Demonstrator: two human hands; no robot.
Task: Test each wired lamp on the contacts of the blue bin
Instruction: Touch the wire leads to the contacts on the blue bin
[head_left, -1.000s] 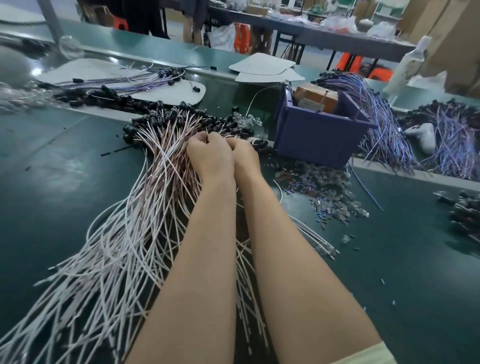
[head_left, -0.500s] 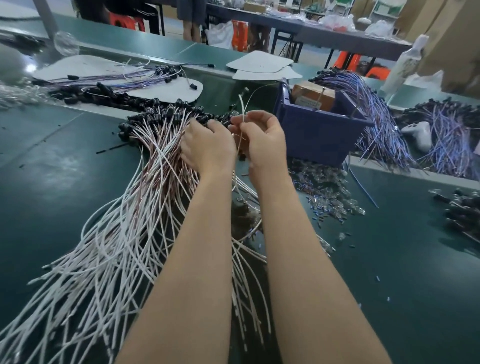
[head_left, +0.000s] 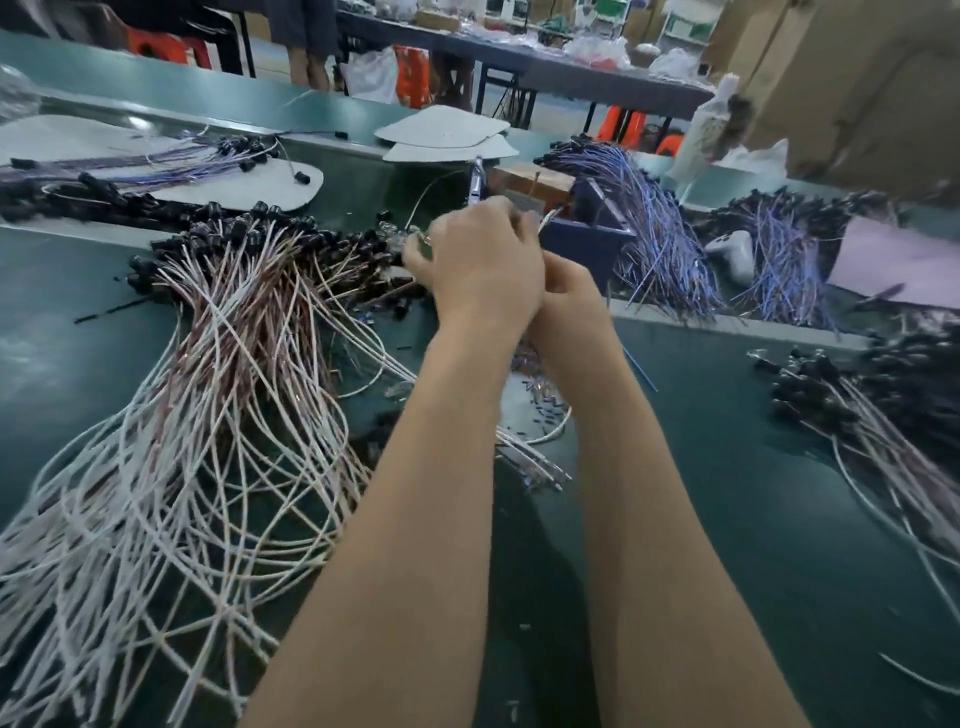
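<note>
Left hand (head_left: 483, 260): fingers curled, pinching thin lead of wired lamp (head_left: 546, 217), blurred. Right hand (head_left: 566, 296) tucked beneath, touching it; grip hidden. Blue bin (head_left: 584, 244) just beyond, slightly right. Left hand nearer its rim, lead angled toward it. Lamp pile (head_left: 234, 322) sprawls left on surface (head_left: 727, 493).

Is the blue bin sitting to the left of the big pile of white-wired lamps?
No, the blue bin sits to the right of the pile of white-wired lamps on the green table.
</note>
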